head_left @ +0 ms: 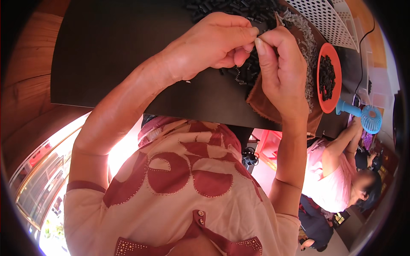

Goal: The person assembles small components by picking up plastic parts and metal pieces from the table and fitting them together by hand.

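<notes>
Head view: pinching, thumb against fingertip, in left grip (220,39) and right grip (282,64), close together above the worktop (106,55); cannot tell whether on any object. Beneath and beyond, on the worktop: black tubes (239,6). Rightward: grey coils (305,30) by brown cloth (267,104), then orange bowl (337,79) of dark pieces (327,77).

Anything between the hands (218,40) too tiny for certainty, black pieces (239,6) and perforated white basket (325,22) cropped above.

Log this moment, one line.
left hand: pinched; right hand: pinched, beside left; anything held: unclear; right side: orange bowl holding black pieces
</notes>
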Demonstrator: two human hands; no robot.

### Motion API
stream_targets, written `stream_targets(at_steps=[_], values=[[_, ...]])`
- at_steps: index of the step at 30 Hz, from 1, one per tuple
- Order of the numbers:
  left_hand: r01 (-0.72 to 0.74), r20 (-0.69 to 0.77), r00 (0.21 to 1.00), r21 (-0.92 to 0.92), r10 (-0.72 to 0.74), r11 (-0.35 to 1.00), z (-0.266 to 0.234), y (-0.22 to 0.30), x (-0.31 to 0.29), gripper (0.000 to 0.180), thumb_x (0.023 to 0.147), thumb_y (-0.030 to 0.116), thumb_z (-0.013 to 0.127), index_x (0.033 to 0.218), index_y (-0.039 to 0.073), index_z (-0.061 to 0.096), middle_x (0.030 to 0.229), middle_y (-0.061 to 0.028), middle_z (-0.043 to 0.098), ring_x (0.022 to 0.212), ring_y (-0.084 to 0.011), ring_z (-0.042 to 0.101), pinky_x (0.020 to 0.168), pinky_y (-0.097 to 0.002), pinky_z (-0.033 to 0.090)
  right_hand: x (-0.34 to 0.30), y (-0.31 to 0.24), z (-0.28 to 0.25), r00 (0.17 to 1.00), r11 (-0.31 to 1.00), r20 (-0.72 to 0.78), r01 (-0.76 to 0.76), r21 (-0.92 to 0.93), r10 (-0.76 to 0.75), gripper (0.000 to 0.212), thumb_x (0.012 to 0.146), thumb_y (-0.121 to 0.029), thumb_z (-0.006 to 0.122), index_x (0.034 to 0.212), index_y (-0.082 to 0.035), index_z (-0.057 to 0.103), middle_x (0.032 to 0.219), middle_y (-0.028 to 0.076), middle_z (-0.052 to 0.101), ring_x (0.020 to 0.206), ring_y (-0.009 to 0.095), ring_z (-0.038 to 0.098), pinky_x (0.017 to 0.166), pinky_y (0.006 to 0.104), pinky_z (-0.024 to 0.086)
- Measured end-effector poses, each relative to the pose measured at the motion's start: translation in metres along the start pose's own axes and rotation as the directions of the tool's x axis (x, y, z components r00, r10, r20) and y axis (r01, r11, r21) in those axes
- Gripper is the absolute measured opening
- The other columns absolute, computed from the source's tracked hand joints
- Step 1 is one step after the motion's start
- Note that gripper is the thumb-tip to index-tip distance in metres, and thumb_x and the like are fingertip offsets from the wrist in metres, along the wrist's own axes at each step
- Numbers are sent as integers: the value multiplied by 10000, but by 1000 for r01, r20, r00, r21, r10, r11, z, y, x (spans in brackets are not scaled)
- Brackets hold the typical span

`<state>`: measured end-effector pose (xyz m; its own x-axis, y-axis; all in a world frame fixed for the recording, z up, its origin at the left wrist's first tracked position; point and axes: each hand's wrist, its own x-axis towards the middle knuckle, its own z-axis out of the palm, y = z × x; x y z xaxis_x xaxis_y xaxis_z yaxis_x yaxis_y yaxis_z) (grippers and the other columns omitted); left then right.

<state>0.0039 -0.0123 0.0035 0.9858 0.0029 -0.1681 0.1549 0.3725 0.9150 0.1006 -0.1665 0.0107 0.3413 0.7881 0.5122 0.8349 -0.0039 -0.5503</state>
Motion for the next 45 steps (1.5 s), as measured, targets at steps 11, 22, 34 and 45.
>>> stream_targets(at_steps=[11, 22, 34, 45], values=[[-170, -42, 982, 224, 184, 960, 0, -10, 1, 226, 999, 272, 497, 921, 81, 588, 725, 49, 511, 629, 8, 401, 529, -142, 306, 3, -11, -3, 874, 814, 168, -486, 318, 456, 225, 983, -196, 541, 853, -15, 573, 646, -9, 497, 625, 53, 407, 560, 228, 376], [-100, -80, 990, 188, 117, 977, 1, -4, -6, 225, 1001, 221, 478, 852, 71, 557, 714, 24, 531, 594, -37, 428, 516, -173, 337, -2, -7, 2, 923, 844, 71, -376, 382, 378, 87, 912, -72, 612, 879, -17, 553, 747, -13, 501, 667, 59, 428, 609, 214, 395], [-87, -158, 983, 35, 91, 996, -2, 3, -5, 220, 999, 227, 497, 859, 70, 560, 707, 30, 524, 603, -21, 423, 529, -161, 339, 4, -7, -6, 868, 817, 42, -481, 317, 495, 238, 913, -218, 654, 803, -18, 586, 619, -29, 509, 564, 40, 468, 508, 200, 390], [-304, 6, 946, 363, 324, 881, 3, -6, 0, 107, 958, 100, 555, 924, 2, 581, 763, 38, 532, 709, -34, 457, 617, -197, 408, 3, -6, -7, 855, 767, 90, -500, 401, 511, 228, 945, -236, 600, 882, -16, 608, 646, -21, 547, 566, 40, 497, 503, 200, 399]])
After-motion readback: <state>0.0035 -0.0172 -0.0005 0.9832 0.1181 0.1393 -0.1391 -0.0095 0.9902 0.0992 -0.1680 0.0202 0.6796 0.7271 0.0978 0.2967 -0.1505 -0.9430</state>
